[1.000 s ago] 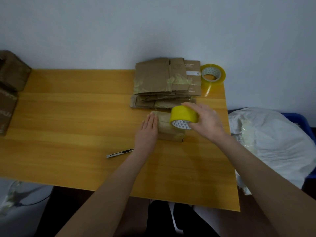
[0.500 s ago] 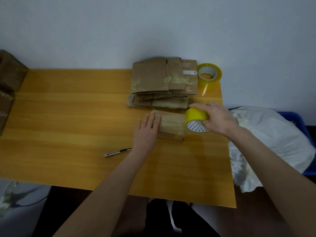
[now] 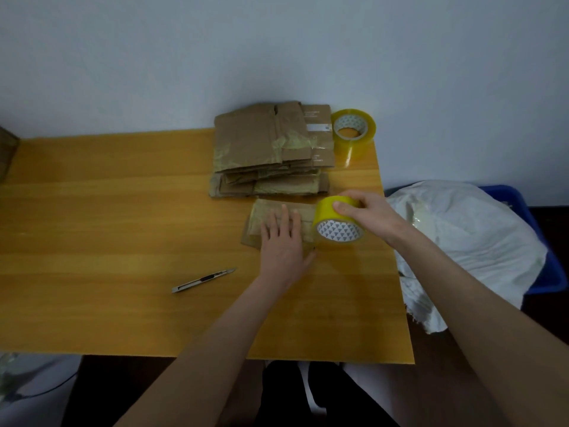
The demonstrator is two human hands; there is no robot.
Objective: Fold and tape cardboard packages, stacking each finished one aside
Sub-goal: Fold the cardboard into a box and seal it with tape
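A utility knife (image 3: 203, 280) lies on the wooden table (image 3: 123, 226), which stands against a pale wall (image 3: 277, 50). Right of the table, crumpled white plastic (image 3: 462, 235) drapes a blue bin (image 3: 542, 272). Far left sits something brown (image 3: 6, 152), perhaps a box.

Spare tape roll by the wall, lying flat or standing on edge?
Lying flat: the spare tape roll rests on the table corner with its core hole facing up.

light: dim, bluish cast | shadows: soft | edges: wide-angle bend | focus: slightly soft
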